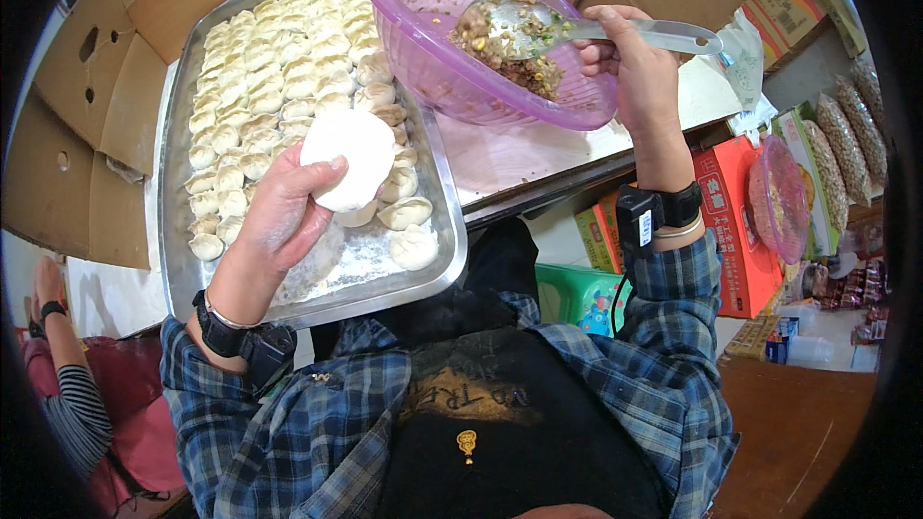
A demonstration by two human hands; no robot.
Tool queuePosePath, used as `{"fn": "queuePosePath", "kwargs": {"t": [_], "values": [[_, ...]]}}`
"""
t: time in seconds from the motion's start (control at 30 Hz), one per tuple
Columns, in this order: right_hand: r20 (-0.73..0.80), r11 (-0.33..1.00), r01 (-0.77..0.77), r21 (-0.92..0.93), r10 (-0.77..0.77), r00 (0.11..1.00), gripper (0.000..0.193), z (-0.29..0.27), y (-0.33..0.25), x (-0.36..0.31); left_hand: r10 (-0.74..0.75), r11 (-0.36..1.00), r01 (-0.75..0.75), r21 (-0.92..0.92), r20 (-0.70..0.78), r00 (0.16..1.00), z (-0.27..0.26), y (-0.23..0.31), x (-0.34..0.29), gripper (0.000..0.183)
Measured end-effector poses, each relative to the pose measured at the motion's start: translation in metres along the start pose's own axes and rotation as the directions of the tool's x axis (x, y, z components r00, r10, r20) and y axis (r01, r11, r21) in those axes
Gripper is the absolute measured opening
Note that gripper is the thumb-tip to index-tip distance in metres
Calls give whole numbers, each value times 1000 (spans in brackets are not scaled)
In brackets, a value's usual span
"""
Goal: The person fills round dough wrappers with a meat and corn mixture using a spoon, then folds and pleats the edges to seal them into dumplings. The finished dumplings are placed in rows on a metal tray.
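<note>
Dough wrapper and spoon in hands

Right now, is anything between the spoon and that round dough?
Yes, the purple bowl: its left wall. The right hand holds the spoon, scoop inside the bowl; the left hand holds the dough outside.

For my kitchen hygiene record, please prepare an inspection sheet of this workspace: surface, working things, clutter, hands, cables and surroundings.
Surface: white tabletop, small crumbs near the bowl.
Working things: metal tray with rows of dumplings, white powder on its bare part; pink bowl, tilted, with filling; metal spoon, its head in the filling; round dough wrapper.
Clutter: red box, pink basket and bagged goods, all at right.
Hands: left hand holds the wrapper above the tray; right hand grips the spoon handle.
Cables: thin dark cord below the right wrist device.
Surroundings: cardboard panels behind; another person's striped sleeve at left.
</note>
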State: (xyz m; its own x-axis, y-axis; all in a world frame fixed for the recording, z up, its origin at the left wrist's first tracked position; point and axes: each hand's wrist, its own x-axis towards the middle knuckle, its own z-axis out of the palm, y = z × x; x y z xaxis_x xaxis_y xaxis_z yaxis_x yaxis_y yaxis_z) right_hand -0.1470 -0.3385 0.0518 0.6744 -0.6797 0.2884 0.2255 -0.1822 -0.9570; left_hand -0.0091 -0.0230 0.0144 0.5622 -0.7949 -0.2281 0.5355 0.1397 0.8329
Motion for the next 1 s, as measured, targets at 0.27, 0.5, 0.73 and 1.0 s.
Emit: {"fn": "queuePosePath", "kwargs": {"t": [0.27,0.5,0.73,1.0], "values": [[255,652,574,-495,-523,813,12,-4,7,5,3,999,-2,51,-26,1000,-1,-2,3,49],[226,739,524,-423,-474,851,15,-14,-5,-6,-8,996,14,83,-64,998,3,-5,2,50],[362,690,529,-493,-390,847,17,2,3,-5,-20,996,31,87,-126,992,1,-8,2,50],[401,530,631,-566,-492,773,19,19,7,5,-38,994,55,92,-176,984,1,-5,2,49]]}}
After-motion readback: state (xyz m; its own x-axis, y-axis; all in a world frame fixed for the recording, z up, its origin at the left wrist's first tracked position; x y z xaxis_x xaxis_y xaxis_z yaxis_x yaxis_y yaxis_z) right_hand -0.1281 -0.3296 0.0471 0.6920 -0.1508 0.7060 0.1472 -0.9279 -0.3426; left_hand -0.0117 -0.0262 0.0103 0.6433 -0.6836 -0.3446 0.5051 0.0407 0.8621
